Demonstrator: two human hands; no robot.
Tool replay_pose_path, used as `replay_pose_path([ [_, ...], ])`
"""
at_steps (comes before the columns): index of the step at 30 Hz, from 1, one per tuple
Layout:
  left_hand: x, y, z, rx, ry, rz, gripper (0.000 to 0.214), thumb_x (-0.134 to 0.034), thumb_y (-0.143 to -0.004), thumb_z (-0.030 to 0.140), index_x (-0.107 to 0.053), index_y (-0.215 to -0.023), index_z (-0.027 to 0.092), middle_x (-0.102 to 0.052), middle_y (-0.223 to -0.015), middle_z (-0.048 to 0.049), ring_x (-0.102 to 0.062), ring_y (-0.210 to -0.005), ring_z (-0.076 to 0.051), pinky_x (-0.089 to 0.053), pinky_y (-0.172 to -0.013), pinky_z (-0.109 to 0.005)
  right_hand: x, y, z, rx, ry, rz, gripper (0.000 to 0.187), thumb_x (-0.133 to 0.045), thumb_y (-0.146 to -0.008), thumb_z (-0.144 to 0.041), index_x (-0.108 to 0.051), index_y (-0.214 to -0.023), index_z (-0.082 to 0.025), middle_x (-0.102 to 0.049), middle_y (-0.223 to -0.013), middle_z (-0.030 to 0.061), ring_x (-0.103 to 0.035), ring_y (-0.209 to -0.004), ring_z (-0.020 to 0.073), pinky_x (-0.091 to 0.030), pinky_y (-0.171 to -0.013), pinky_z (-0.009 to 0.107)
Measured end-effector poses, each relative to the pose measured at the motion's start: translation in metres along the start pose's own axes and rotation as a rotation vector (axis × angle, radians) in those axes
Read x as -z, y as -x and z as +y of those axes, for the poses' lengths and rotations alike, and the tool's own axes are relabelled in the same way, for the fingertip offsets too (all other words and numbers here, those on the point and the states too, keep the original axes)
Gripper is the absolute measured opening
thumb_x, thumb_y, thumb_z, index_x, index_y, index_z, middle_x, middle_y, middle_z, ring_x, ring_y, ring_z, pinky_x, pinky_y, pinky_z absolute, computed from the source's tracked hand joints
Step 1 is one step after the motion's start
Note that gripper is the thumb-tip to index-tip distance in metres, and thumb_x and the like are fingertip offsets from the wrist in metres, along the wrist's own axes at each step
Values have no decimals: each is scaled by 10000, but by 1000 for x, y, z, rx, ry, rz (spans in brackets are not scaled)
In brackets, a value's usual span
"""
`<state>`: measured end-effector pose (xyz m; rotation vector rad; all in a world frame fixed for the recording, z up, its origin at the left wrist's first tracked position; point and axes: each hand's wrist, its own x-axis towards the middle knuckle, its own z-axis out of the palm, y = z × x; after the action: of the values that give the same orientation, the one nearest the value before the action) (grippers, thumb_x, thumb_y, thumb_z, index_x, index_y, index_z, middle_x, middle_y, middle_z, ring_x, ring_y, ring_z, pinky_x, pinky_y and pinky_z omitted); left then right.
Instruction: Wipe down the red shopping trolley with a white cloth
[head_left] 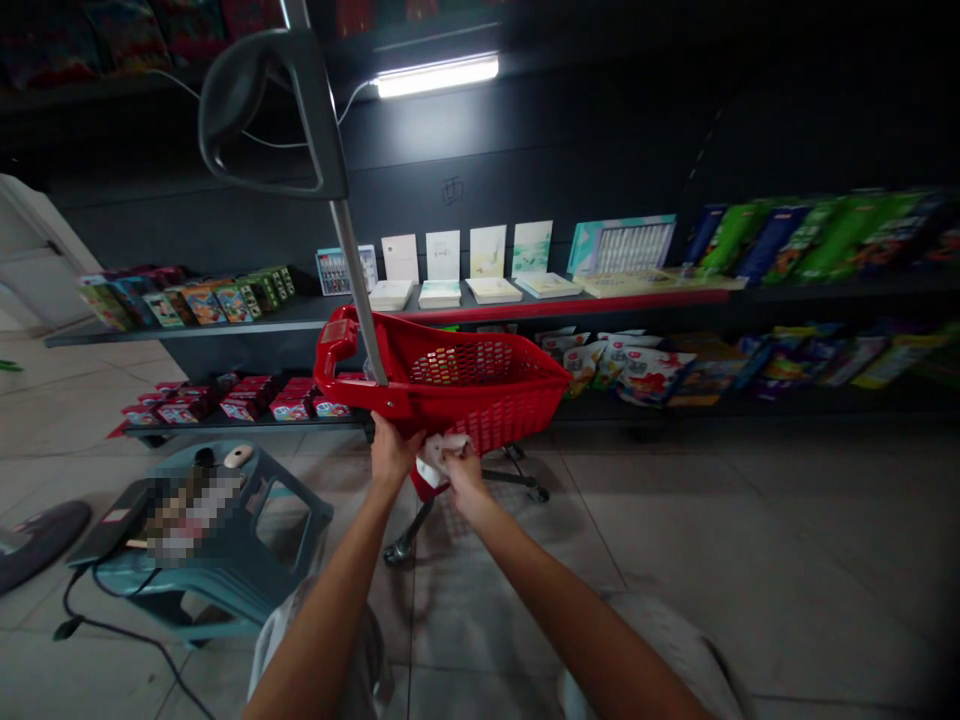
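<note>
A red plastic shopping cart basket (465, 375) with a mesh wall stands in front of me on a wheeled metal base (480, 480). A tall metal pole (352, 270) rises from it to a dark curved handle (270, 115). My right hand (463, 478) pinches a crumpled white cloth (442, 455) against the near side of the basket. My left hand (391, 450) sits just beside it, under the basket's front edge, with its fingers hidden behind the red plastic.
Dark shelves (525, 305) holding boxes, cards and packets run along the wall behind the cart. To the left, a teal plastic stool (292, 515) carries a blurred pile of items and a dark tablet. A black cable (112, 630) trails across the tiled floor.
</note>
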<state>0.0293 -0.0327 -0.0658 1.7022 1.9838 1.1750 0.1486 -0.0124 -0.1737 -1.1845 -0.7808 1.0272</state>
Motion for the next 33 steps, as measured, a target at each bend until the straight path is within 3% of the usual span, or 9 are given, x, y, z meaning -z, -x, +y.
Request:
replay_pose_path([
  [3, -1, 2, -2, 3, -18, 5, 968, -800, -787, 358, -233, -1537, 129, -533, -1506, -257, -565, -1382, -363, -517, -1053, -424, 15, -18, -44, 152, 112, 94, 450, -580, -719, -336, -643, -1133, -169, -732, -1151, 130, -691, -1017, 251, -549, -926, 352],
  [6, 1, 4, -1, 21, -53, -19, 997, -771, -817, 380, -168, -1571, 128, -463, -1569, -266, -557, -1390, -367, -513, -1049, -425, 43, -32, -89, 359, 266, 190, 560, -514, -795, -283, -576, -1332, -135, -687, -1272, 175, -663, -1136, 272, -517, -1014, 382],
  [11, 6, 12, 7, 43, -116, -49, 932, -742, -818, 389, -204, -1529, 117, -625, -1404, -255, -676, -1226, -366, -539, -944, -420, 87, -44, -128, 695, 583, 332, 548, -500, -837, -210, -567, -1369, -97, -631, -1303, 230, -586, -1263, 325, -453, -1104, 459],
  [14, 6, 17, 8, 52, -127, -41, 874, -746, -799, 390, -258, -1480, 138, -694, -1302, -221, -714, -1155, -348, -543, -902, -394, 95, -41, -133, 810, 769, 246, 538, -485, -871, -184, -550, -1401, -120, -596, -1368, 223, -558, -1313, 324, -454, -1108, 450],
  [19, 5, 19, 3, 25, -57, -43, 827, -766, -780, 410, -310, -1427, 167, -742, -1204, -177, -737, -1100, -331, -551, -870, -379, 82, -21, -126, 940, 1063, -103, 505, -560, -898, -230, -547, -1398, -157, -539, -1498, 172, -473, -1403, 340, -311, -1220, 557],
  [23, 7, 16, -2, 35, -8, -51, 779, -774, -769, 342, -345, -1402, 195, -761, -1162, -131, -750, -1060, -308, -559, -865, -364, 75, -14, -125, 949, 1070, -137, 487, -573, -931, -311, -549, -1389, -147, -554, -1480, 177, -452, -1418, 347, -248, -1247, 602],
  [29, 11, 4, -19, 45, 70, -67, 826, -804, -748, 302, -337, -1423, 206, -739, -1230, -124, -737, -1105, -278, -565, -914, -356, 81, -19, -127, 953, 1056, -221, 506, -539, -894, -190, -541, -1399, -165, -559, -1479, 148, -466, -1411, 310, -300, -1251, 520],
  [33, 18, -3, -29, 37, -3, -74, 876, -805, -757, 331, -298, -1459, 197, -713, -1278, -145, -718, -1153, -293, -558, -946, -385, 84, -26, -125, 931, 1115, -211, 549, -557, -839, -150, -538, -1388, -156, -571, -1454, 159, -483, -1380, 327, -317, -1229, 537],
])
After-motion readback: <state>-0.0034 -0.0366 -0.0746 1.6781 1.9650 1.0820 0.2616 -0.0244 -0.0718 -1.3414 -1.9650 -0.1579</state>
